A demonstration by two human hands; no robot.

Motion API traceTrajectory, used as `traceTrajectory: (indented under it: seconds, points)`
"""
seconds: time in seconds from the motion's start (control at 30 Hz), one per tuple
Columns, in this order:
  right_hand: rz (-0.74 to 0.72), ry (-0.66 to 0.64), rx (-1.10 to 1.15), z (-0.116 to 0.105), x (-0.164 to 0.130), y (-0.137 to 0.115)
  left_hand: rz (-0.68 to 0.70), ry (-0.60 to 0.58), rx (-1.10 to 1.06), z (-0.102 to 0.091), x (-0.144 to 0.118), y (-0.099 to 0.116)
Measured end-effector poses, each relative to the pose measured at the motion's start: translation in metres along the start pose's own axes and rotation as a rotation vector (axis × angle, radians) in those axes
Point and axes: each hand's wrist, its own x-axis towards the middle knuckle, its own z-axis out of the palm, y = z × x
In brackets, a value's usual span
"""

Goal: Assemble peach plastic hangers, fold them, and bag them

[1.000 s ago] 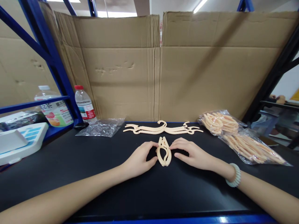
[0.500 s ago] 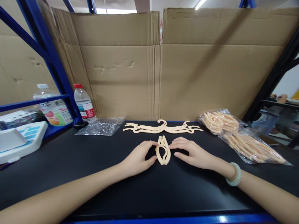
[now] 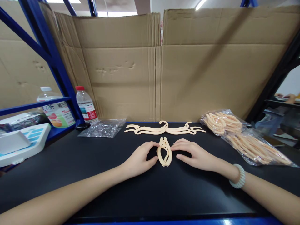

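Note:
A folded cream plastic hanger (image 3: 169,158) lies on the black table between my two hands. On its left side is my left hand (image 3: 141,158), the fingertips touching its edge and the thumb apart from the fingers, close to the lower edge. From the right, my right hand (image 3: 194,153) reaches the hanger's edge with its fingertips, while its thumb stays spread away. Neither hand is closed around the hanger. Just beyond it, unfolded cream hangers (image 3: 150,129) lie spread out sideways, one hook pointing up; their exact number is hard to make out.
Clear bags of folded hangers (image 3: 255,147) lie at the right. A crumpled clear plastic bag (image 3: 103,128) and a red-capped water bottle (image 3: 86,106) are at the left, near a white-and-blue device (image 3: 28,143). A cardboard wall (image 3: 122,84) closes off the table's back.
The camera view has shifted slightly, so everything appears a little to the right. Both hands keep almost the same pose beside the folded hanger.

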Motion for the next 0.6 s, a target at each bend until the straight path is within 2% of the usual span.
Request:
traceTrajectory:
  seconds: [0.37, 0.6]
  points:
    - [0.001, -0.014, -0.018, -0.001, -0.002, 0.003, -0.092, 0.084, -0.125, -0.001, 0.004, -0.007]
    - [0.016, -0.015, -0.039, 0.0, -0.003, 0.007, -0.122, 0.097, -0.239, -0.001, 0.007, -0.01]
